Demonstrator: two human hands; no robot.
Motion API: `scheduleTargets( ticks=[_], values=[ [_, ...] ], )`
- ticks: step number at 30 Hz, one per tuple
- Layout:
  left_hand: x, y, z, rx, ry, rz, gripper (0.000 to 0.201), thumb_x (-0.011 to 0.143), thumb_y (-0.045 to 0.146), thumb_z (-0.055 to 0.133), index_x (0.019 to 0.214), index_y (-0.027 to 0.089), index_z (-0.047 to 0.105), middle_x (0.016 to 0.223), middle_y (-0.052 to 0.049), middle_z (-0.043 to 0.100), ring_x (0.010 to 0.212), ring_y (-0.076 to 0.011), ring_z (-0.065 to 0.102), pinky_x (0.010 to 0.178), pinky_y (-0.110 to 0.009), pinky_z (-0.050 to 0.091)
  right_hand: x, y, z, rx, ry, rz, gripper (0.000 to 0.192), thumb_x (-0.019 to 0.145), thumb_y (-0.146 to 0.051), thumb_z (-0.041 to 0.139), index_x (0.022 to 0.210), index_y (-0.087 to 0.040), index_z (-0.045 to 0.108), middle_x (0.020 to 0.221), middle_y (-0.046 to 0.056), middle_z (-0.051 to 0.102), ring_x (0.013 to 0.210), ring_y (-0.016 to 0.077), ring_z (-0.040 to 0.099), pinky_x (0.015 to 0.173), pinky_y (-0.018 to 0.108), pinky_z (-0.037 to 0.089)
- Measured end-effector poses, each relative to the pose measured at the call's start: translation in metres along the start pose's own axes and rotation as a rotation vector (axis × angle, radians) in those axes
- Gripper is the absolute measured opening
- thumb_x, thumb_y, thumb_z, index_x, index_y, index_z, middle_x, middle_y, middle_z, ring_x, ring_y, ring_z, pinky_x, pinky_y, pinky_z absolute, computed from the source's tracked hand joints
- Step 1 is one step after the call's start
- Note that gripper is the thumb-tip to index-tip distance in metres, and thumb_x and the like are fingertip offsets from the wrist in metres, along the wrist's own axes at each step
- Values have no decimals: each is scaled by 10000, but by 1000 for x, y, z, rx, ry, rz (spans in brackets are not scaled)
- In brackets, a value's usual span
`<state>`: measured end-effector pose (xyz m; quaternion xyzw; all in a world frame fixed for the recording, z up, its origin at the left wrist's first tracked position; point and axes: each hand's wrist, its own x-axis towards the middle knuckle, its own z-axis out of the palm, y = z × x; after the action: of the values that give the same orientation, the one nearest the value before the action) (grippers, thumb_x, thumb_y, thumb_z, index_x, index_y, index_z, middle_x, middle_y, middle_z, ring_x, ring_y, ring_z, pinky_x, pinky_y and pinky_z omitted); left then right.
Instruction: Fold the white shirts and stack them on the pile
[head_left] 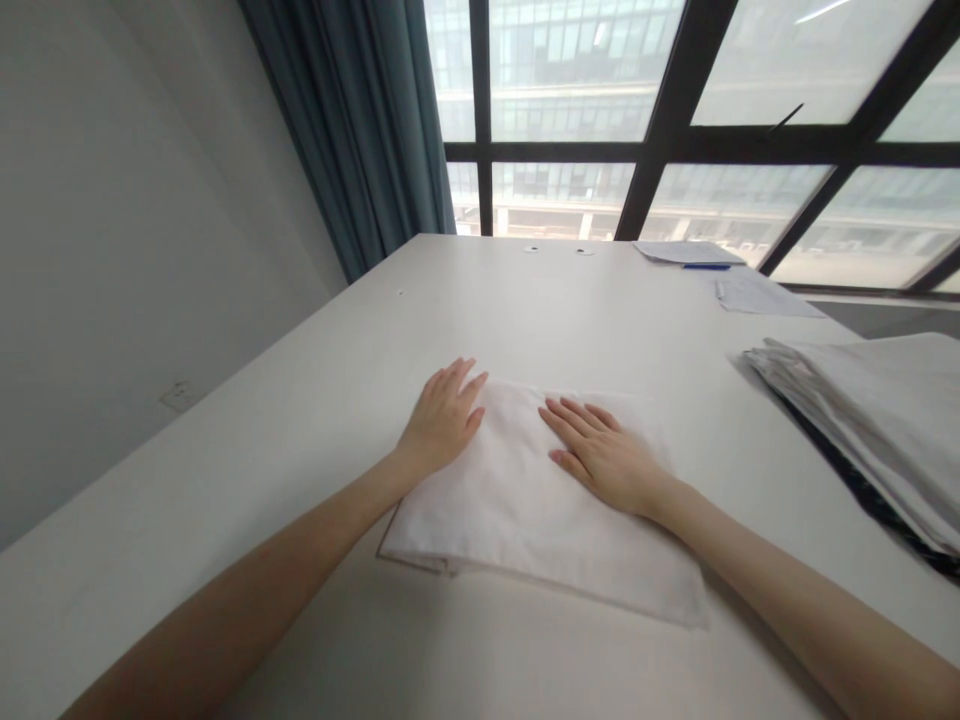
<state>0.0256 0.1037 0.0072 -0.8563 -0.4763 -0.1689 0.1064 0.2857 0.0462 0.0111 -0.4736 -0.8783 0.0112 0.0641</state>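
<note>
- Head view, fingers: the fingers (459,378) of the left hand (442,420) lie flat and nearly together, pointing toward the far side; they grip nothing. The palm rests on the left edge of the folded white cloth (525,500), fingertips partly on the table.
- Head view, right hand (604,455): pressed flat on the cloth right of its middle, fingers extended, slightly spread, angled toward the far left; nothing is clamped.
- Head view, cloth: a folded rectangle lying flat on the white table (300,420), near the person, between both forearms.
- Head view, surroundings: a stack of folded white cloths (870,420) lies at the right edge, well apart. Loose papers (757,295) and a blue pen (706,266) sit at the far right. A blue-grey curtain (367,130) hangs left of the window (675,100).
</note>
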Motion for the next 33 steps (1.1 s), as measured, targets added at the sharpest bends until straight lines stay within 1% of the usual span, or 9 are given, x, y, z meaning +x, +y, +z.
scheduleTargets(
  ticks=[2,5,8,15,20,23,26,30,33],
  values=[
    [-2,1,3,-17,-98,80,503,969,323,405,1436,141,375,1524,-159,352,1429,-269,282,1164,-440,236,0,1,0,-11,4,8,582,1010,-469,246,1520,-191,284,1556,87,288,1441,254,241,1144,491,265],
    [-5,0,7,-26,-177,93,573,986,421,348,1485,142,298,1560,-151,289,1453,-259,230,1170,-433,220,-1,3,-2,-20,1,22,584,1008,-489,238,1526,-220,268,1563,62,274,1441,258,240,1143,494,262],
    [-7,-2,8,-28,-201,90,602,989,463,310,1502,150,266,1571,-142,263,1463,-253,199,1172,-429,211,-2,10,-3,-32,11,31,575,1004,-509,239,1522,-264,272,1562,45,283,1434,253,263,1145,498,253],
    [-6,-3,7,7,-249,98,630,994,488,271,1512,130,244,1576,-155,238,1464,-262,189,1173,-426,194,-17,40,-2,-84,-2,149,601,994,-531,232,1521,-244,278,1551,31,315,1436,248,258,1157,506,221],
    [-6,0,3,31,-238,99,600,990,450,315,1503,139,278,1562,-158,274,1451,-272,236,1162,-442,219,-24,47,-1,-85,21,197,596,991,-517,241,1515,-238,299,1554,34,313,1437,251,254,1162,497,221],
    [-3,7,2,89,-223,94,572,990,418,330,1487,137,317,1545,-169,313,1434,-297,274,1157,-466,207,-23,46,1,-79,26,193,595,989,-515,246,1514,-239,301,1558,41,307,1439,257,248,1161,503,220],
    [7,22,3,113,-226,110,564,993,424,317,1479,138,332,1548,-163,309,1427,-307,284,1154,-473,196,-22,46,4,-81,44,191,589,989,-516,250,1515,-255,299,1558,42,310,1436,261,255,1157,506,229],
    [25,46,9,27,-268,179,564,1006,439,267,1491,154,306,1569,-129,274,1450,-276,234,1157,-461,196,-23,47,5,-85,55,188,579,989,-507,257,1510,-262,313,1553,40,322,1432,262,267,1157,499,231],
    [34,54,13,-25,-307,209,578,1011,455,237,1495,145,294,1572,-128,262,1457,-280,209,1156,-491,188,-23,47,4,-88,44,191,591,990,-507,250,1509,-232,317,1556,46,315,1435,262,260,1160,495,225]
  ],
)
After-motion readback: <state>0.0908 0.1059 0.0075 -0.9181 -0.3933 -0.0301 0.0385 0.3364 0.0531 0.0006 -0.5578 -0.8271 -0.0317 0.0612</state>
